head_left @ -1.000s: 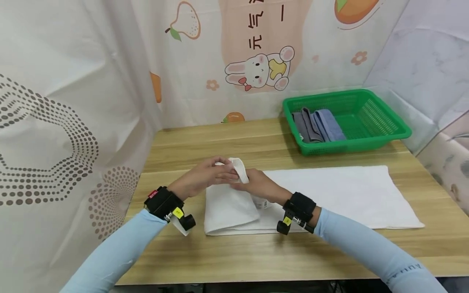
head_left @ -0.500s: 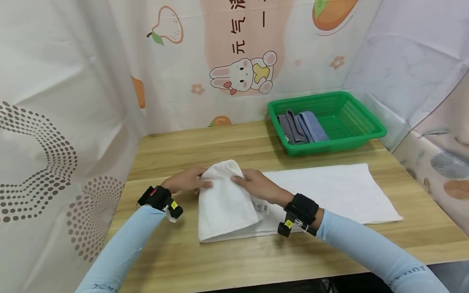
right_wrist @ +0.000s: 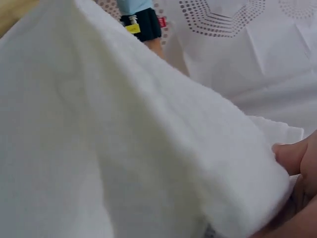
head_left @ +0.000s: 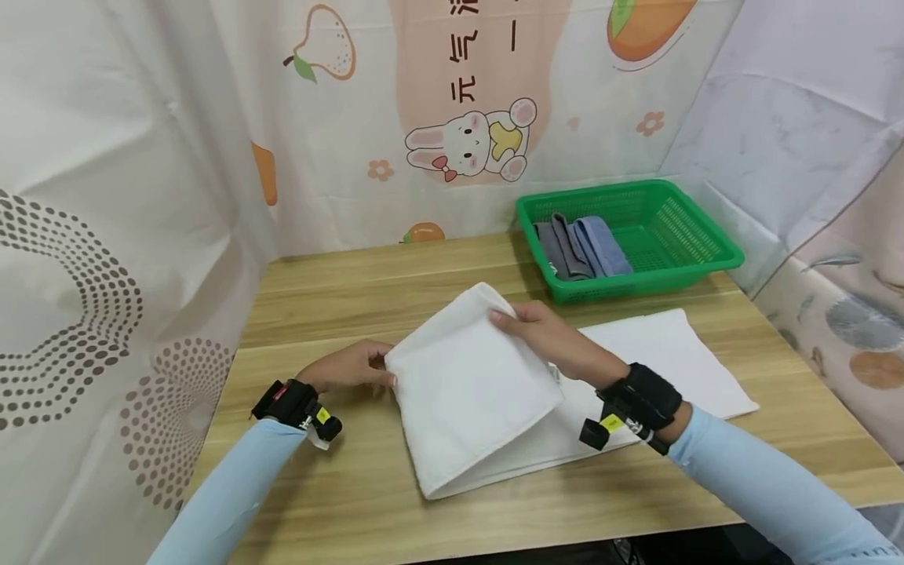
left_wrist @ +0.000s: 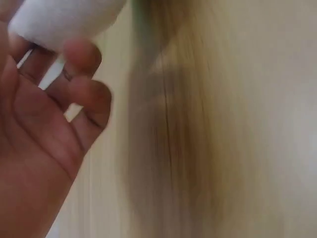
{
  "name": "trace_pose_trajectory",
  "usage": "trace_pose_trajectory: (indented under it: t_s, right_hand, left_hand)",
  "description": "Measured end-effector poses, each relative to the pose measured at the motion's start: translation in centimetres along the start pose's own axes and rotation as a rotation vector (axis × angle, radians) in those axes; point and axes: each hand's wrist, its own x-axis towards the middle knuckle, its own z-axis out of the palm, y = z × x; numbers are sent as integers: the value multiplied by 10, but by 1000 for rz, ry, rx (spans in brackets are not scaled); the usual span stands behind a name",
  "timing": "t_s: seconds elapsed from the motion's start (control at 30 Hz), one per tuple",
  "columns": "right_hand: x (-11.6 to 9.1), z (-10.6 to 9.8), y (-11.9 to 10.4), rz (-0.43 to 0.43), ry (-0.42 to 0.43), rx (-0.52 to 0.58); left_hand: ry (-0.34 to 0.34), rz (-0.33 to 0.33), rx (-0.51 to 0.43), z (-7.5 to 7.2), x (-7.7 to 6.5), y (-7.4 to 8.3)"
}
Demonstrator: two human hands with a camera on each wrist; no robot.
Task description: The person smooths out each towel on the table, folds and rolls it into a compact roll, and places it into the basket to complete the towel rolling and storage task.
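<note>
The white towel [head_left: 473, 392] lies on the wooden table [head_left: 332, 502], its left end turned over the layer beneath and partly lifted, the remainder stretching out flat to the right, under the right wrist. A wedge-shaped gap shows between the layers along the near edge.

The left hand [head_left: 349, 367] pinches the left edge by its far corner, thumb uppermost; the left wrist view shows the fingers curled in at the cloth. The right hand [head_left: 561, 345] grips the far edge of the raised part, thumb on top and fingers underneath, mostly hidden by the fabric.

The cloth looks light, soft and slightly fuzzy, so it should bend readily, give good friction and tolerate firm handling without harm. It seems too limp to hold a shape unaided: between the hands it would likely sag, and the loose layers could slide or crease. Corners and doubled edges look the best places to take hold, with all the layers caught together; a pinch in the middle would probably bunch it.

Behind, the green basket [head_left: 657, 284] holds a grey folded cloth [head_left: 561, 249] and a blue folded cloth [head_left: 603, 247].
</note>
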Motion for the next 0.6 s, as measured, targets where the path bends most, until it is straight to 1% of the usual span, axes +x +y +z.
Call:
trace_pose_trajectory:
  t_s: [0.1,0.17,0.23,0.3,0.37,0.47,0.6]
  right_hand:
    - [-8,-10,-4,1,34,21]
    - [-13,-17,-6,4,63,22]
    - [-18,-23,-8,13,84,24]
    - [-22,-29,-8,27,90,25]
    - [-25,-34,-7,48,90,43]
    - [-27,-41,-4,92,87,91]
    - [-29,-48,-2,138,97,140]
  left_hand:
    - [-25,56,-67,4,-4,5]
    - [-58,70,-85,8,-4,8]
    - [-81,66,-71,11,-4,10]
    - [-90,51,-42,14,-3,12]
    - [-77,35,-26,15,-6,13]
    - [-54,20,-33,15,-11,14]
    - [-63,7,-32,16,-15,14]
